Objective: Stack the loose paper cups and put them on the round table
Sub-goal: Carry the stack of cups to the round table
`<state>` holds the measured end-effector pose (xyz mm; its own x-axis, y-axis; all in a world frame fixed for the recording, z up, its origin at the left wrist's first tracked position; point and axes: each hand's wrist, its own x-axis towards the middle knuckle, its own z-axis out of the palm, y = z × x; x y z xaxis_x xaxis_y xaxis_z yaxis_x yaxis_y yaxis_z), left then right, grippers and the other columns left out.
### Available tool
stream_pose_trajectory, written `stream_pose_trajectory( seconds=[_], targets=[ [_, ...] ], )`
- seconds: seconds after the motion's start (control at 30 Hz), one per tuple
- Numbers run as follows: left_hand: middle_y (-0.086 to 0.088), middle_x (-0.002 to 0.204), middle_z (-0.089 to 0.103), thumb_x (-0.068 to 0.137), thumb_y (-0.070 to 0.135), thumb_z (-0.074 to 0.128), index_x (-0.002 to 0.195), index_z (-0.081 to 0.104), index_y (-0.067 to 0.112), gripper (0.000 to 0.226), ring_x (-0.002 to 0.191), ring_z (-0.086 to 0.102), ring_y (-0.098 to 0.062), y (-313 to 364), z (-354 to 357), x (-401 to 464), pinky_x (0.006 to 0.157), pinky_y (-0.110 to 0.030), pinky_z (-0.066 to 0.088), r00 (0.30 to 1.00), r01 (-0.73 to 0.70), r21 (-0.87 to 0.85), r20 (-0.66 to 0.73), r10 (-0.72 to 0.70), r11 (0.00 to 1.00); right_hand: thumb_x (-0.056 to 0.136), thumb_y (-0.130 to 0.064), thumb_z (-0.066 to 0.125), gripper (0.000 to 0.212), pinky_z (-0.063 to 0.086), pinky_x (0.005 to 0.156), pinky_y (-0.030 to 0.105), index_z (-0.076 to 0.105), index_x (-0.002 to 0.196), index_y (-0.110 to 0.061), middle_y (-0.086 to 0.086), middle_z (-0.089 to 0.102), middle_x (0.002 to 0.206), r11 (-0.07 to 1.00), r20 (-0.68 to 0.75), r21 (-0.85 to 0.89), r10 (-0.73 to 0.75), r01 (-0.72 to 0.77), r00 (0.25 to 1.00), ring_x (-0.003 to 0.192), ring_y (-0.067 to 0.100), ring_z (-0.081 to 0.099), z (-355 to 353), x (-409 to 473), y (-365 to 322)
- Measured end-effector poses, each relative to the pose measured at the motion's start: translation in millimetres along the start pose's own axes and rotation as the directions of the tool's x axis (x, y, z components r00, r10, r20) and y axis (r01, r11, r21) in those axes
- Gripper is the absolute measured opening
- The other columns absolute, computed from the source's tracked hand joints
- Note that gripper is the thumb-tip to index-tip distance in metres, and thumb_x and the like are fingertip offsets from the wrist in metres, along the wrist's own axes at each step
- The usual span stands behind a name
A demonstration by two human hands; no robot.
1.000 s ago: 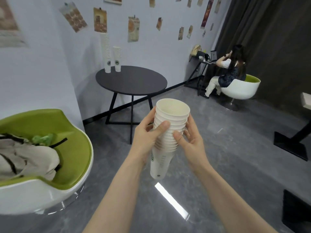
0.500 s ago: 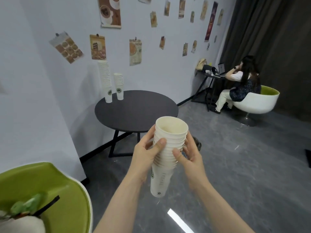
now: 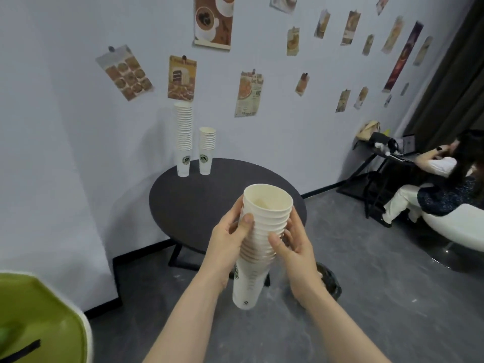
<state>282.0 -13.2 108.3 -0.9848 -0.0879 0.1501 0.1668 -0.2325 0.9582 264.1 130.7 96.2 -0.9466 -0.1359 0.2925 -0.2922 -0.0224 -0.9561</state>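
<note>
The left hand [image 3: 227, 242] and the right hand [image 3: 294, 247] both grip a stack of paper cups [image 3: 258, 239] between them, thumbs curled across its ribbed rims, the stack held upright in the air in front of the round table [image 3: 188, 205]. Two more cup stacks [image 3: 193, 145] stand at the table's far edge by the wall. The held stack's left side and green logo are mostly hidden behind the left palm. A green chair [image 3: 39, 320] is cut off at the lower left corner.
</note>
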Motion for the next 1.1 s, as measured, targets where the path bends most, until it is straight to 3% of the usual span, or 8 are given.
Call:
stream_pose_trajectory(
  seconds=[0.2, 0.33, 0.47, 0.67, 0.77, 0.87, 1.0, 1.1],
  targets=[
    [0.022, 0.13, 0.058, 0.092, 0.039, 0.059, 0.134, 0.046, 0.05, 0.046, 0.118, 0.054, 0.005, -9.8, -2.2, 85.2, 0.106, -0.036, 0.043, 0.994, -0.005, 0.053, -0.109, 0.011, 0.999, 0.078, -0.025, 0.067, 0.071, 0.042, 0.105, 0.038, 0.037, 0.14, -0.043, -0.017, 0.055, 0.135, 1.0, 0.118, 0.029, -0.014, 0.011, 0.993, 0.122, 0.007, 0.053, -3.4, 100.7, 27.7],
    [0.025, 0.123, 0.061, 0.093, 0.036, 0.059, 0.119, 0.049, 0.061, 0.038, 0.109, 0.057, 0.01, -14.0, -13.0, 147.4, 0.103, -0.036, 0.046, 0.985, -0.008, 0.091, -0.173, 0.023, 0.996, 0.086, -0.014, 0.066, 0.069, 0.042, 0.106, 0.041, 0.036, 0.143, -0.041, -0.015, 0.055, 0.135, 0.997, 0.167, 0.072, -0.009, -0.003, 0.986, 0.123, 0.009, 0.053, 4.0, 168.0, 50.3],
    [0.027, 0.122, 0.06, 0.092, 0.037, 0.06, 0.122, 0.047, 0.061, 0.04, 0.114, 0.055, 0.004, -18.7, -30.5, 218.7, 0.101, -0.035, 0.047, 0.977, -0.024, 0.105, -0.207, 0.045, 0.994, 0.088, -0.015, 0.066, 0.068, 0.044, 0.102, 0.035, 0.037, 0.14, -0.047, -0.018, 0.056, 0.133, 0.997, 0.206, 0.076, -0.012, -0.004, 0.978, 0.122, 0.007, 0.053, 17.2, 242.9, 68.9],
    [0.037, 0.107, 0.062, 0.092, 0.036, 0.06, 0.105, 0.052, 0.066, 0.034, 0.102, 0.057, 0.014, -7.3, -64.8, 346.8, 0.087, -0.026, 0.049, 0.977, -0.046, 0.11, -0.203, 0.067, 0.993, 0.089, -0.018, 0.065, 0.064, 0.044, 0.104, 0.045, 0.039, 0.138, -0.049, -0.018, 0.057, 0.131, 0.997, 0.24, 0.069, 0.016, -0.033, 0.971, 0.121, 0.01, 0.054, 45.1, 376.1, 81.2],
    [0.044, 0.093, 0.062, 0.093, 0.033, 0.059, 0.098, 0.052, 0.066, 0.034, 0.085, 0.058, 0.023, 8.2, -80.1, 409.6, 0.061, -0.011, 0.051, 0.98, -0.055, 0.112, -0.183, 0.075, 0.992, 0.089, -0.018, 0.065, 0.064, 0.043, 0.105, 0.048, 0.038, 0.138, -0.05, -0.016, 0.056, 0.133, 0.997, 0.257, 0.077, 0.002, -0.023, 0.966, 0.123, 0.012, 0.053, 60.7, 444.6, 84.6],
    [0.043, 0.088, 0.062, 0.094, 0.031, 0.059, 0.106, 0.051, 0.058, 0.031, 0.08, 0.058, 0.023, 17.9, -96.1, 469.5, 0.052, -0.007, 0.048, 0.972, -0.059, 0.098, -0.221, 0.079, 0.993, 0.089, -0.018, 0.065, 0.066, 0.041, 0.107, 0.049, 0.036, 0.14, -0.049, -0.015, 0.054, 0.136, 0.996, 0.283, 0.093, -0.012, -0.015, 0.959, 0.125, 0.011, 0.052, 76.5, 507.7, 89.0],
    [0.026, 0.117, 0.062, 0.091, 0.036, 0.062, 0.133, 0.047, 0.048, 0.046, 0.092, 0.058, 0.013, 36.9, -112.7, 532.2, 0.066, -0.019, 0.05, 0.951, -0.077, 0.112, -0.289, 0.107, 0.991, 0.087, -0.021, 0.067, 0.063, 0.042, 0.105, 0.051, 0.038, 0.129, -0.059, -0.016, 0.053, 0.136, 0.995, 0.311, 0.099, -0.039, 0.008, 0.95, 0.124, 0.011, 0.052, 97.1, 581.0, 88.1],
    [0.01, 0.135, 0.055, 0.091, 0.033, 0.063, 0.14, 0.044, 0.041, 0.052, 0.108, 0.054, -0.003, 55.1, -122.7, 573.8, 0.079, -0.032, 0.05, 0.926, -0.105, 0.11, -0.351, 0.137, 0.988, 0.087, -0.021, 0.067, 0.064, 0.045, 0.103, 0.046, 0.036, 0.126, -0.061, -0.015, 0.052, 0.134, 0.994, 0.363, 0.106, -0.066, 0.029, 0.929, 0.12, 0.006, 0.053, 109.4, 629.4, 79.2]
  ],
)
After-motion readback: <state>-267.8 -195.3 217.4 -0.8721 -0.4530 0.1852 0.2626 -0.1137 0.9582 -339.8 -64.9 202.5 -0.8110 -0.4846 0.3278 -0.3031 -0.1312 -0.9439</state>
